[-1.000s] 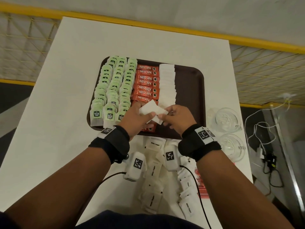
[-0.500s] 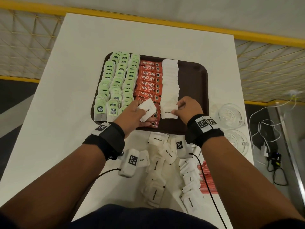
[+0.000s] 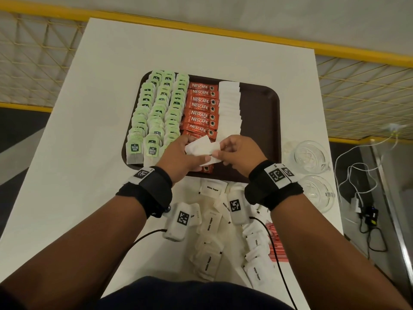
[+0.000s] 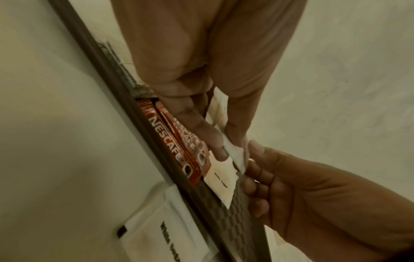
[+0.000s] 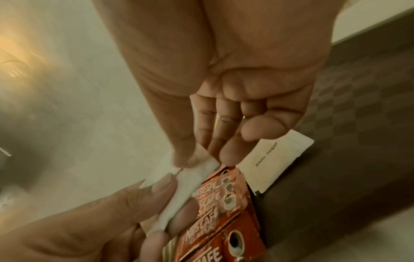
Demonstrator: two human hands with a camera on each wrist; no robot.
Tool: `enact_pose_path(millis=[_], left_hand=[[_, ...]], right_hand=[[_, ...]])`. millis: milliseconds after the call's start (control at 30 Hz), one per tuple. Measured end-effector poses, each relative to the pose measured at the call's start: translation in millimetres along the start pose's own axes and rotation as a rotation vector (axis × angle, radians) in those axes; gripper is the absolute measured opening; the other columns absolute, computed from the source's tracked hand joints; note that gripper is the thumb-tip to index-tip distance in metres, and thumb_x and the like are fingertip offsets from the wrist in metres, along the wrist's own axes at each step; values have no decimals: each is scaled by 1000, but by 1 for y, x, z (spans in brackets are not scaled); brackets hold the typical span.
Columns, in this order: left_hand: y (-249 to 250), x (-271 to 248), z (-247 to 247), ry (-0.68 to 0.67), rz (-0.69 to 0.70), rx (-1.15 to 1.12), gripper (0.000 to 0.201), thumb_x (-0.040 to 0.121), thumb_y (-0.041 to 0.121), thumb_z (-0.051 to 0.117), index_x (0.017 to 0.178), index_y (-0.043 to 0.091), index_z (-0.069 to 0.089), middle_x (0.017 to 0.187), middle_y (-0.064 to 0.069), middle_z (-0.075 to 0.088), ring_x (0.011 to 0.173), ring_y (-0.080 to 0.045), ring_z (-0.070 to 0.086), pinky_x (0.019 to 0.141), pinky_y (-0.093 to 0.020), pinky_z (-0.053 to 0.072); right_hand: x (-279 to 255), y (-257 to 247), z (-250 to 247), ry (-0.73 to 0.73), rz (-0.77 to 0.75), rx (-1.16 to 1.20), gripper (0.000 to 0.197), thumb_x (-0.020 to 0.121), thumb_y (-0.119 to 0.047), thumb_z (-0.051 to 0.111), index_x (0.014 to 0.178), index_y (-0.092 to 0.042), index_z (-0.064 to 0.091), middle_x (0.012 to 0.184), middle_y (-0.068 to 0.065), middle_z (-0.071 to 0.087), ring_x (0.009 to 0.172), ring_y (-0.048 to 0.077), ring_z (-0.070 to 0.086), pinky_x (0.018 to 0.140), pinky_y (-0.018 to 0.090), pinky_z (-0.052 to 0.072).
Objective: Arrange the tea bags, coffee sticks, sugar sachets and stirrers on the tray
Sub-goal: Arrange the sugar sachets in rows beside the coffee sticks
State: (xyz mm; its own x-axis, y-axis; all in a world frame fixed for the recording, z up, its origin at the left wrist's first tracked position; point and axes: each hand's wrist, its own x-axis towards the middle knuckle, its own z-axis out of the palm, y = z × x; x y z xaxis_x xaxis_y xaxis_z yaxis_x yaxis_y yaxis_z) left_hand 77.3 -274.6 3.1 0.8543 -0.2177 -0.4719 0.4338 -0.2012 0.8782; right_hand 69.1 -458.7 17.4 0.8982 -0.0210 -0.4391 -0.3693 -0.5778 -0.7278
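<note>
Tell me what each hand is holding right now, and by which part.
Left hand grips white paper sugar sachets by their left end; right hand pinches the right edge of one.

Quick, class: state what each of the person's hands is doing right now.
Left hand: closed, pinching a small stack of white sugar sachets.
Right hand: closed, pinching the same sugar sachets at their other end.

The left hand and right hand cover the near ends of the coffee sticks and the sugar sachet row, so how many sachets they pinch can't be told. Wrist bands and arms hide part of the loose sachets on the table, and the red packets there are too covered to identify. Both wrist views run blurred at the fingertips.
</note>
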Motion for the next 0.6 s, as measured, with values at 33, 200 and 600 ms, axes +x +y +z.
enact_pose_path(millis=[33,200,600], left_hand=[[0,-1,1,-4,5,3,51,79,8,80,121,6,52,113,-10,62,97,-24,68,69,-31,62],[0,2,0,-19,-33,-23,24,99,11,53,123,8,49,116,-13,65,93,-26,72,81,-41,60],[-5,3,-17,-12,55,296,25,98,19,55,123,13,54,115,-4,68,96,-24,64,79,-42,56]], right_hand=[[-1,2,1,6,0,29,23,86,-30,73,99,-13,64,83,3,71,69,12,67,64,23,51],[-4,21,-5,90,66,98,19,87,-22,72,101,-11,64,82,3,71,63,6,64,62,19,51],[13,45,-5,203,281,-13,17,85,-28,74,85,-16,60,71,0,67,66,13,65,81,38,58]])
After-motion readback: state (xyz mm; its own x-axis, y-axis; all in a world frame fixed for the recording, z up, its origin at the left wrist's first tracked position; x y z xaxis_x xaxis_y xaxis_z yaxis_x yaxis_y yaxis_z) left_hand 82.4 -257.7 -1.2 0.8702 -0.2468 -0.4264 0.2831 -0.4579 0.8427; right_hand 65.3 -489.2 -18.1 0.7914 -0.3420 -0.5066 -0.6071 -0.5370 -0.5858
